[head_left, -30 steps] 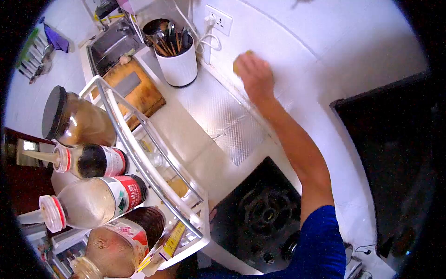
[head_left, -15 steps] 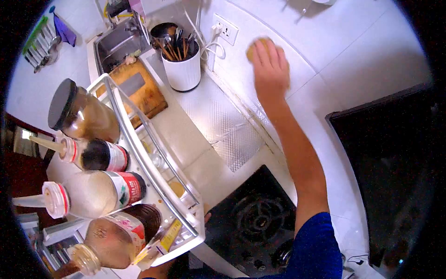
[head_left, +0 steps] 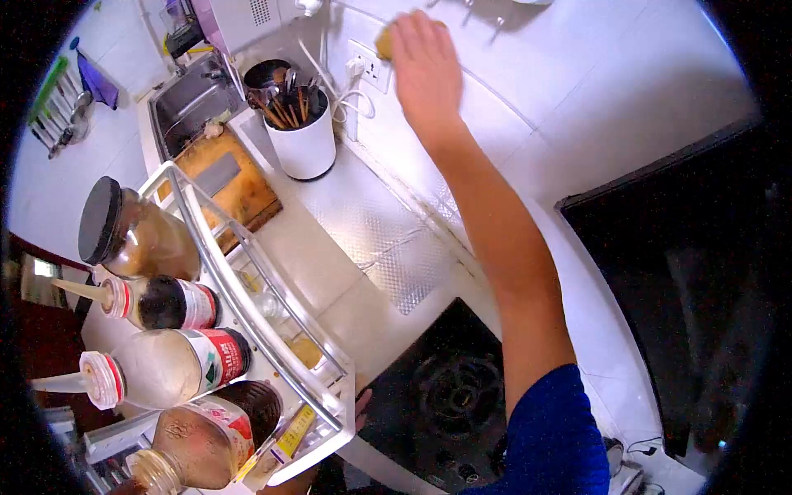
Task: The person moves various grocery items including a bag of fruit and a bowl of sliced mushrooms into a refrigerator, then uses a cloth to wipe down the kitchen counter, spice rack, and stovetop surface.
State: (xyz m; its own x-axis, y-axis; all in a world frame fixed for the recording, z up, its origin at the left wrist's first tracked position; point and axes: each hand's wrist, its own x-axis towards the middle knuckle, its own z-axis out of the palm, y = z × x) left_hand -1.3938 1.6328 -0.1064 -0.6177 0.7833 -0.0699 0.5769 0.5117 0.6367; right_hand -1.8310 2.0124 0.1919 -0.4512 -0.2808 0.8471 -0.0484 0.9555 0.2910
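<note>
My right hand (head_left: 426, 78) presses a yellowish sponge or cloth (head_left: 384, 43) against the white tiled wall (head_left: 528, 91), just right of the wall socket (head_left: 369, 68). Its fingers lie over the cloth, which shows only at their left edge. Of my left hand (head_left: 362, 407), a small part shows at the left edge of the black gas stove (head_left: 445, 388), behind the white rack (head_left: 330, 441); its fingers are mostly hidden, and what it holds cannot be made out.
Bottles and a jar (head_left: 153, 235) stand on the rack at left. Behind it are a wooden board with a cleaver (head_left: 216, 176), a sink (head_left: 194, 103) and a white utensil holder (head_left: 304, 147). A white cable (head_left: 351, 103) hangs by the socket. A dark range hood or panel (head_left: 685, 272) is at right.
My right hand has moved up and to the left along the wall with the yellowish cloth, nearer the socket. The camera view has shifted slightly.
</note>
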